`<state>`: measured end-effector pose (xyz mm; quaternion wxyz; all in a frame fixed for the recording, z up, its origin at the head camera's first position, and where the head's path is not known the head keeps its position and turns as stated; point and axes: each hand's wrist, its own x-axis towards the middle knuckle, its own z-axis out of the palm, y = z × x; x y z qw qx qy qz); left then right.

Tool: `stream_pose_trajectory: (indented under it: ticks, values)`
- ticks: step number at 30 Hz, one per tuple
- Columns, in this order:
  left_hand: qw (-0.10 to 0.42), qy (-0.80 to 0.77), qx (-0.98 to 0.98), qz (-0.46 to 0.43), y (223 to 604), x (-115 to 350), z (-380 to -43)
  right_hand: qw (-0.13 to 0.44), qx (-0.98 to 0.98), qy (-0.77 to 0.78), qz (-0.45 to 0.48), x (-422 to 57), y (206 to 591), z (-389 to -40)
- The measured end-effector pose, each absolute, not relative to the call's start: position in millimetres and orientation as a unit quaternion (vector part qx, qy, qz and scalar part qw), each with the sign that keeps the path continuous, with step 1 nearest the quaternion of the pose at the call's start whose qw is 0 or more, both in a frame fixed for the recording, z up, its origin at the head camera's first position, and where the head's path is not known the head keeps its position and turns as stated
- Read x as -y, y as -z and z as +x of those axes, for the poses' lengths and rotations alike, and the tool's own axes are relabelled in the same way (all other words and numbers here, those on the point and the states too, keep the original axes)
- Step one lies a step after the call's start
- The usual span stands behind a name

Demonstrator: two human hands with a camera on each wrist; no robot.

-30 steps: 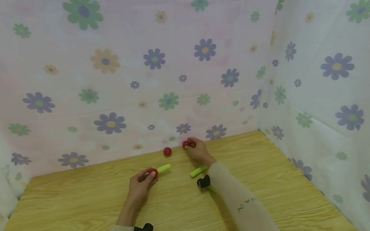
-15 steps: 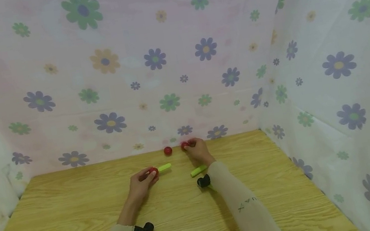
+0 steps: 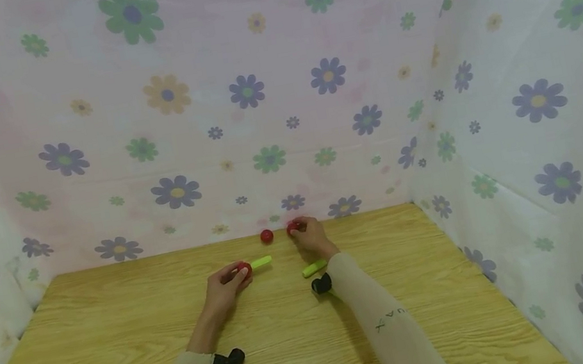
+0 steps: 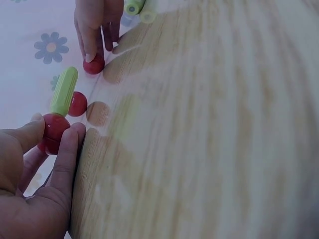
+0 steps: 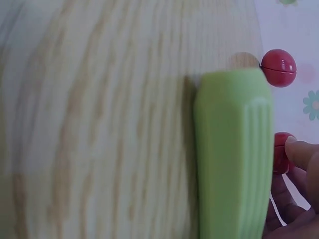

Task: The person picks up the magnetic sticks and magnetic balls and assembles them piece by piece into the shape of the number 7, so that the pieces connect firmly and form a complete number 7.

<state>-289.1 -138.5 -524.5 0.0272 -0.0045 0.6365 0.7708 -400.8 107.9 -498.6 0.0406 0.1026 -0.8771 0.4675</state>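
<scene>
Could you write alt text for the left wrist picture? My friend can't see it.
A person's left hand holds a red ball with a green handle standing out from it. Beyond, the right hand pinches a second red ball, and a third red ball rests between them on a wooden table.

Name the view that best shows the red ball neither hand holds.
The right wrist view: the red ball appears largest there, with nothing in front of it. The head view shows it whole but small; in the left wrist view, the green stick partly covers it.

Both hands (image 3: 222,288) pinch red balls (image 3: 245,269), the right's seemingly half covered.
</scene>
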Motion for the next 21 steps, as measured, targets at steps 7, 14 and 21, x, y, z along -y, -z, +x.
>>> stream_pose_trajectory:
  ticks: [7,14,21]
  values:
    - [0.022,-0.768,-0.640,-0.009,525,137,-290,0.013,0.916,-0.388,0.106,-111,494,-399]
    - [0.023,-0.768,-0.640,-0.010,525,135,-289,-0.010,0.927,-0.358,0.112,-115,490,-393]
    - [0.018,-0.763,-0.646,-0.020,523,135,-290,-0.008,0.919,-0.378,0.116,-117,489,-387]
